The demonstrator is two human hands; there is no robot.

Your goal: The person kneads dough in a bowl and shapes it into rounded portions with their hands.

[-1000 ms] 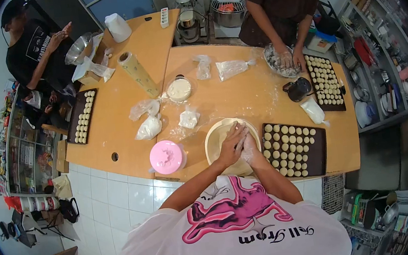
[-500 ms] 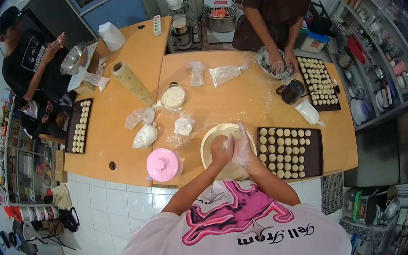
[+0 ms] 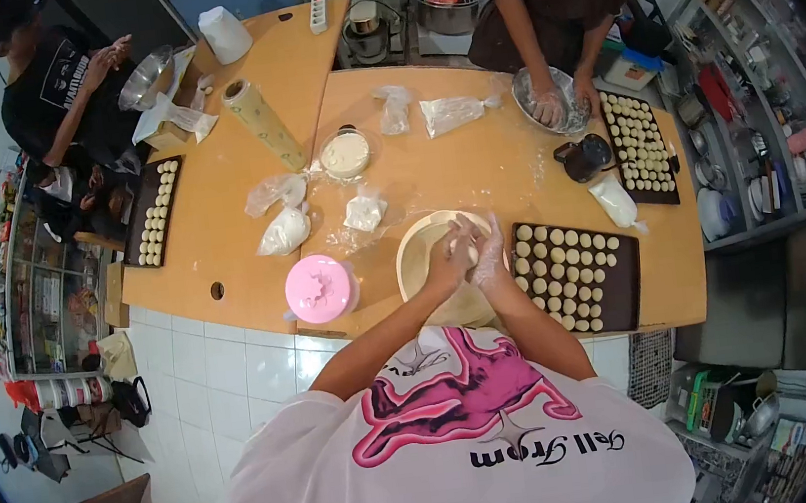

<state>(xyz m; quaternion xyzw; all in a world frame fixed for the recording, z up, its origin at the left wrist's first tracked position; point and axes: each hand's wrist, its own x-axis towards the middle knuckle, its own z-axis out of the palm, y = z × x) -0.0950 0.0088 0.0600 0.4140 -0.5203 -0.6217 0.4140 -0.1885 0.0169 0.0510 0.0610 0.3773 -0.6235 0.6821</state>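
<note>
My left hand [image 3: 450, 264] and my right hand [image 3: 489, 259] are pressed close together above a round cream-coloured bowl [image 3: 403, 257]. Between the palms shows part of a pale dough ball [image 3: 472, 253], mostly covered by the fingers. The right hand looks whitish, as if dusted with flour or in a thin clear glove. Just right of the bowl lies a dark baking tray [image 3: 618, 304] with rows of round dough balls [image 3: 561, 272]. Left of the bowl stands a pink-lidded container [image 3: 319, 289].
Flour bags [image 3: 283, 231], a small bowl of white filling [image 3: 345, 155] and a film roll [image 3: 264, 126] lie across the table. At the far right a co-worker's hands [image 3: 551, 111] are in a metal bowl [image 3: 532, 88]. Another person [image 3: 71, 86] stands at the left.
My left hand has gone from a fist against the right palm to more extended fingers, and the dough ball now shows between the hands. The camera view has tilted slightly down.
</note>
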